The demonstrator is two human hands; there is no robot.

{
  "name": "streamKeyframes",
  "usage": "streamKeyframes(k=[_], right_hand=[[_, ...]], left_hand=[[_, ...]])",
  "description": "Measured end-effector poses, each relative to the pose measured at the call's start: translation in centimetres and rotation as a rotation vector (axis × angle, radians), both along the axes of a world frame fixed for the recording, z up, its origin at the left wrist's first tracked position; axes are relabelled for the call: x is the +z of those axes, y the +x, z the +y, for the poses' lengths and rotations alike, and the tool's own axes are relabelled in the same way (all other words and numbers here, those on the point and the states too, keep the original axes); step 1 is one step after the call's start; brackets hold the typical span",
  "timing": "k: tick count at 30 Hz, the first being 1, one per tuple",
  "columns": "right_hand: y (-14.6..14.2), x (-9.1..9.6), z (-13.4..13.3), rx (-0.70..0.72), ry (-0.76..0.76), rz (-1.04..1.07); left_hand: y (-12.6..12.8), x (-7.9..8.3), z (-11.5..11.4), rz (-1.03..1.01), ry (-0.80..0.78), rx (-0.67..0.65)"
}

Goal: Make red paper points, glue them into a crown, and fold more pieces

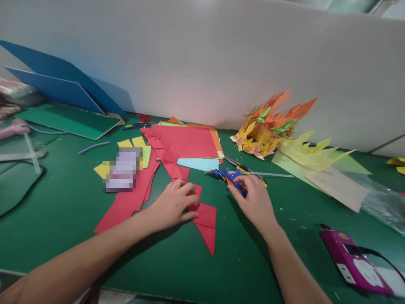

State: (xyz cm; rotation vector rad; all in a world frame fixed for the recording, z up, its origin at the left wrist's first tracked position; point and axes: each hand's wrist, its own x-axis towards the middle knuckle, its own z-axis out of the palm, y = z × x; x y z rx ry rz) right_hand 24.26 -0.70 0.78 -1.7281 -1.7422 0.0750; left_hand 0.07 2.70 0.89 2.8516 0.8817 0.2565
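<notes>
A strip of overlapping folded red paper pieces (205, 215) runs diagonally across the green table toward me. My left hand (177, 204) rests on its lower part, fingers curved and apart, with red paper visible between thumb and index finger. To the right, a blue hot glue gun (234, 176) lies with its nozzle pointing left and a clear glue stick out of its back. My right hand (253, 196) closes around its handle, thumb by the orange trigger. The palm hides part of the handle.
More red paper (126, 211) lies left, beside a pixelated phone-like object (123, 169). Coloured sheets (190, 139) are stacked behind. Paper crowns (262, 131) stand back right. A magenta device (354, 261) with a cable sits front right. Blue boards (63, 80) lean against the wall.
</notes>
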Motion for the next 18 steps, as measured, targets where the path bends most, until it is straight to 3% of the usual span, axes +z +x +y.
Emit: streamKeyframes(k=[5,10,18], right_hand=[[1.3,-1.2,0.7,-0.148,-0.215,0.071],[1.2,-1.6,0.9,-0.150,-0.272,0.009],[1.6,-1.6,0.9,-0.089,-0.323,-0.119]], left_hand=[[-0.2,0.3,0.5,-0.055,-0.049,-0.082],[-0.4,0.2,0.6,-0.198,-0.271,-0.149],[-0.2,0.2,0.6,-0.229,-0.366,-0.045]])
